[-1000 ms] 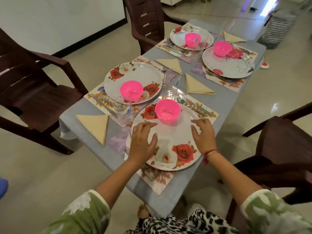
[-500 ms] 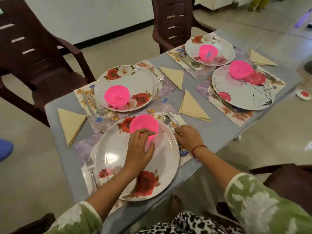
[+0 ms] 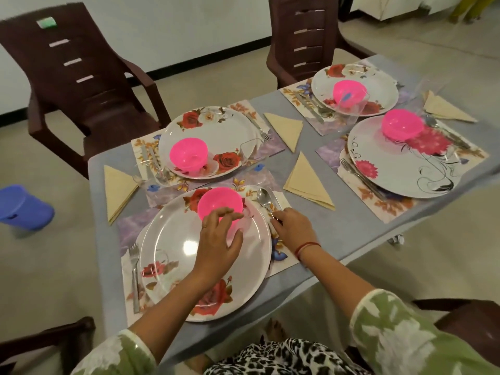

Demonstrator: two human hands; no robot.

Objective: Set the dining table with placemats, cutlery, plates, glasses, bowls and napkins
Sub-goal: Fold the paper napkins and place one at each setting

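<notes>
The pink bowl (image 3: 220, 203) stands upright on the far part of the nearest plate (image 3: 173, 239), on the printed rose pattern, at the setting closest to the person. The left hand (image 3: 219, 244) grasps the bowl's near side, fingers curled over the rim and thumb against the wall. The bowl looks like light plastic and the plate surface is glossy, so a sideways pull is likely to make it skid rather than stop where intended. A lift by one side only may tip it. The right hand (image 3: 295, 230) lies just right of the plate, fingers bent down onto the handle end of the spoon (image 3: 263, 197), apparently pinching it. The knife (image 3: 273, 197) lies touching or almost touching the spoon, so any shift of the spoon may drag the knife askew or knock it against the plate rim. The plate reaches near the table's front edge (image 3: 338, 239) and covers most of its placemat (image 3: 281, 263). Downward pressure from the left forearm could push the plate towards that edge and disturb the fork (image 3: 134, 269) just left of it.
</notes>
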